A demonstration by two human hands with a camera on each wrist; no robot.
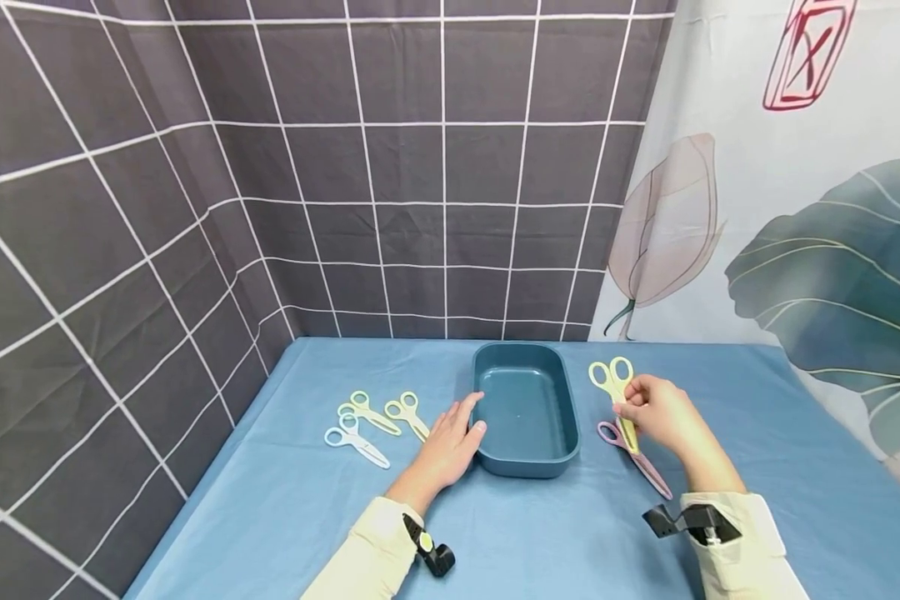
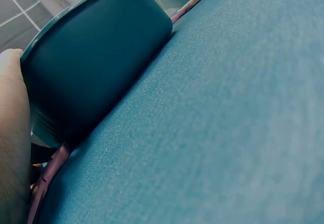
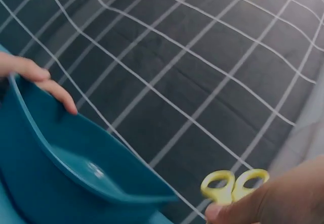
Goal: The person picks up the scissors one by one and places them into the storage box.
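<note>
My right hand (image 1: 662, 417) pinches yellow scissors (image 1: 611, 382) near the handles, which point up and away from me with the blades downward. Pink scissors (image 1: 652, 473) lie under and beside those blades on the right of the table. The fingers of my left hand (image 1: 448, 446) rest on the left rim of a blue-green rectangular bin (image 1: 528, 470). In the right wrist view, two fingertips (image 3: 65, 100) reach over that rim. Close by the left hand, a pinkish strip (image 2: 48, 178) shows at the foot of the bin in the left wrist view.
Left of the bin lie white scissors (image 1: 358, 442), yellow-green scissors (image 1: 371, 412) and pale yellow scissors (image 1: 405, 408), the last partly hidden by the left hand. A blue cloth (image 1: 270, 517) covers the table. Behind it hangs a dark gridded curtain (image 1: 405, 167).
</note>
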